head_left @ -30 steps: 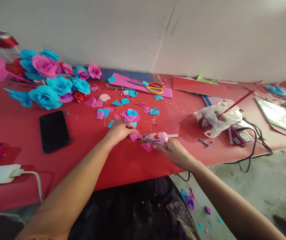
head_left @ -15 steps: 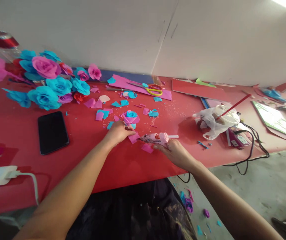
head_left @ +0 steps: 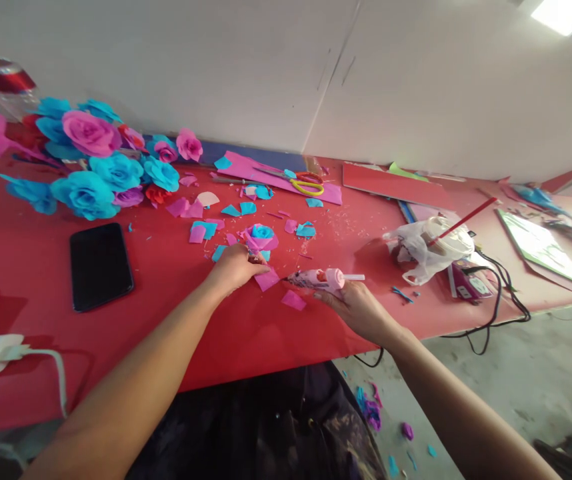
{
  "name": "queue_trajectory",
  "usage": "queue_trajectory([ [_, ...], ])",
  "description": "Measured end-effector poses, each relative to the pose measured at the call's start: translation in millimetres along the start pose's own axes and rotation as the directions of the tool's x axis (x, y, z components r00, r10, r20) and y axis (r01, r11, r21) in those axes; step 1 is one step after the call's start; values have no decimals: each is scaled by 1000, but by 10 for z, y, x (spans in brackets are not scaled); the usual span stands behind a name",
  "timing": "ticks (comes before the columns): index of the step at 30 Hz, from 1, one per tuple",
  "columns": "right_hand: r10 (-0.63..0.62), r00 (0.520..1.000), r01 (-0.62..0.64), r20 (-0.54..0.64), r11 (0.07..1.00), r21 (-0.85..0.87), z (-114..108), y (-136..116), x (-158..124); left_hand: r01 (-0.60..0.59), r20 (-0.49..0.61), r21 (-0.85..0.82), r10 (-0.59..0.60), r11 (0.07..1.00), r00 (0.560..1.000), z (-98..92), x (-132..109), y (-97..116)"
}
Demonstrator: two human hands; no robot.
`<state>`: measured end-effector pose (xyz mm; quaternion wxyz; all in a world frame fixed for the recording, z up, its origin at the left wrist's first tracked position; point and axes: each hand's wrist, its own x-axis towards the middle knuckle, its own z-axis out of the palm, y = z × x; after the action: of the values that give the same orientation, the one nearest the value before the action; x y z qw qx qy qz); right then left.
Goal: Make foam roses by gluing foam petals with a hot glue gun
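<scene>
My left hand [head_left: 235, 268] is closed at the base of a paper flower [head_left: 261, 235], pink outside with a blue centre. A pink paper petal [head_left: 267, 279] sticks out beside its thumb; whether the thumb presses on it is hard to see. My right hand [head_left: 361, 303] grips a pink hot glue gun [head_left: 319, 278], a white glue stick [head_left: 355, 277] poking out of its back. The nozzle points left, slightly apart from the petal. Another pink petal [head_left: 294, 300] lies on the table just below the nozzle.
Finished paper flowers [head_left: 116, 172] crowd the left back, near a black phone [head_left: 101, 267]. Scissors [head_left: 306, 183] rest on pink paper behind the scraps. To the right stand a bagged cup [head_left: 443, 240] and a power socket [head_left: 471, 283] with black cables.
The glue gun's nozzle has drawn back a little to the right, away from the petal by the left thumb. My left hand keeps its hold. The view has shifted slightly.
</scene>
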<state>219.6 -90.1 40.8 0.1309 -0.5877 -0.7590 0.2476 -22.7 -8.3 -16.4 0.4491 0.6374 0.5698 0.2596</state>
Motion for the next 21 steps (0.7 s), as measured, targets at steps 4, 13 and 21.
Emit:
queue_trajectory([
  [4,-23,1000,23,-17,1000,13,-59,-25,-46,9,4,-21,-9,1000,1000,5,1,3],
  [13,-93,992,91,80,995,28,102,-220,57,38,-6,-10,-39,999,999,2,-25,60],
  [21,-83,992,84,90,996,-5,128,-117,6,16,-20,-4,-16,1000,1000,-2,-30,73],
])
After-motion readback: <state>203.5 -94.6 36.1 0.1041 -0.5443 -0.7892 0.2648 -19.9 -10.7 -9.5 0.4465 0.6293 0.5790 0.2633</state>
